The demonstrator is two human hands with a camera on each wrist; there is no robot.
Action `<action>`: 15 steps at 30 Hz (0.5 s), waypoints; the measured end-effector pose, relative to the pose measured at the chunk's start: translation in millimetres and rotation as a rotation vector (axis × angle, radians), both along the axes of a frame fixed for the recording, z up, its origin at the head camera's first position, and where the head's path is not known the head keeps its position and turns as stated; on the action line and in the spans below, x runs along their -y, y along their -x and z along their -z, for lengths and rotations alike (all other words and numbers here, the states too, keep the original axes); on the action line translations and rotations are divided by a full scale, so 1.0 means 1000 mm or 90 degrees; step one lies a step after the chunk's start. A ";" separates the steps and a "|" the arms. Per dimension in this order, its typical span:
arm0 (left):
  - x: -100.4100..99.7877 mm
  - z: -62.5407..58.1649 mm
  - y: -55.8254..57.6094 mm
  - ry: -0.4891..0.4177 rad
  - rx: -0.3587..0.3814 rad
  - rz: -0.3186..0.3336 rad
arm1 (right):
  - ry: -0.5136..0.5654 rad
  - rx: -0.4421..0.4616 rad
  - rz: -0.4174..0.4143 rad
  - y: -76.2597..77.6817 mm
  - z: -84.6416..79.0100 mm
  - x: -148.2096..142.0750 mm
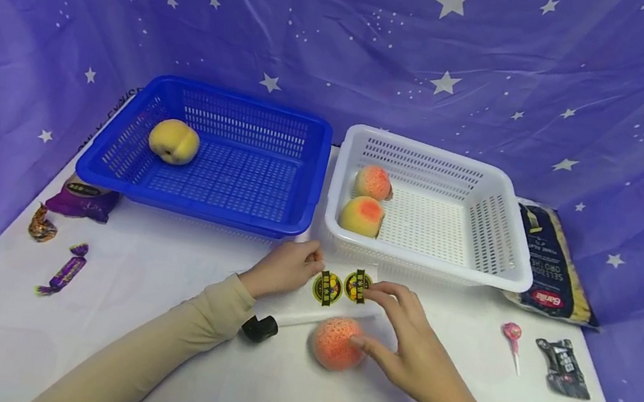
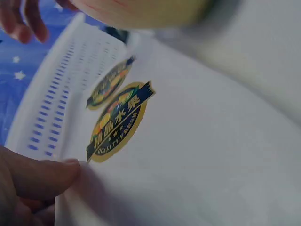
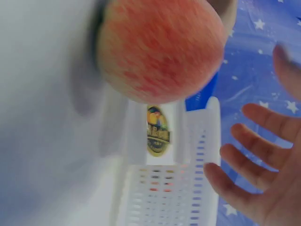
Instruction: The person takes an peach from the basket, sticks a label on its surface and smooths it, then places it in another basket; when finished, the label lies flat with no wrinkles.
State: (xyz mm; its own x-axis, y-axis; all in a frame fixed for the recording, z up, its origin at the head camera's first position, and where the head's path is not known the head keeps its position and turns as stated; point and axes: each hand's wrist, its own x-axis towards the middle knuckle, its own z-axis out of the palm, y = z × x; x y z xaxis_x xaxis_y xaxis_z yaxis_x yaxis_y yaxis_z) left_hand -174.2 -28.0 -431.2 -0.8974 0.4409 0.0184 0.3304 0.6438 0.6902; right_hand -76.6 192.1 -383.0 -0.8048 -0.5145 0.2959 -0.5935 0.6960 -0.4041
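Observation:
My left hand (image 1: 287, 268) pinches the left end of a white sticker sheet (image 2: 197, 136) between thumb and fingers. Two oval fruit labels with dark bands, a nearer sticker (image 2: 117, 125) and a farther sticker (image 2: 109, 87), are on the sheet. Just in front of the sheet a reddish peach (image 1: 338, 344) sits on the table. To its right my right hand (image 1: 418, 354) has its fingers spread, its thumb tip overlapping the peach's edge in the head view. In the right wrist view the fingers (image 3: 254, 165) hold nothing, and the peach (image 3: 160, 52) is apart from them.
Behind stand a blue basket (image 1: 194, 209) with one yellow peach (image 1: 174, 141) and a white basket (image 1: 428, 259) with two peaches. Wrapped candies and a purple packet (image 1: 83, 198) lie left. A lollipop (image 1: 512, 332), black packet (image 1: 564, 368) and pasta bag (image 1: 558, 271) lie right.

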 end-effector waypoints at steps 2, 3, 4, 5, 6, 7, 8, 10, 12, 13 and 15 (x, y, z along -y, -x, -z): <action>0.001 -0.006 -0.003 -0.037 0.042 0.014 | 0.008 -0.024 0.010 0.006 -0.005 0.001; 0.002 -0.010 -0.004 -0.053 0.064 0.021 | 0.012 -0.035 0.008 0.008 -0.006 0.002; 0.002 -0.013 -0.006 -0.065 0.085 0.029 | 0.013 -0.043 0.006 0.010 -0.006 0.003; 0.003 -0.017 -0.007 -0.073 0.100 0.035 | 0.015 -0.052 0.000 0.012 -0.007 0.005; 0.003 -0.020 -0.008 -0.080 0.111 0.041 | 0.018 -0.059 -0.005 0.013 -0.007 0.007; 0.003 -0.023 -0.009 -0.082 0.118 0.045 | 0.022 -0.066 -0.012 0.015 -0.006 0.008; 0.003 -0.026 -0.010 -0.082 0.119 0.049 | 0.027 -0.070 -0.019 0.016 -0.005 0.010; 0.003 -0.031 -0.011 -0.079 0.115 0.056 | 0.030 -0.075 -0.024 0.018 -0.004 0.013; 0.003 -0.034 -0.012 -0.077 0.113 0.063 | 0.028 -0.083 -0.025 0.020 -0.003 0.016; 0.003 -0.036 -0.013 -0.077 0.114 0.064 | 0.023 -0.084 -0.023 0.020 -0.003 0.017; 0.002 -0.039 -0.015 -0.087 0.130 0.070 | 0.015 -0.083 -0.019 0.021 -0.002 0.019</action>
State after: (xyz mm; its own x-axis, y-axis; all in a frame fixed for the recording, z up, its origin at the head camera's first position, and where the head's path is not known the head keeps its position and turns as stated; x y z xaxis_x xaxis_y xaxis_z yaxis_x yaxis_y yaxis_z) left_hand -159.6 -30.5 -392.6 -0.8356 0.5416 -0.0915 0.2382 0.5075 0.8281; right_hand -97.7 172.9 -380.7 -0.7432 -0.5294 0.4091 -0.6624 0.6684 -0.3384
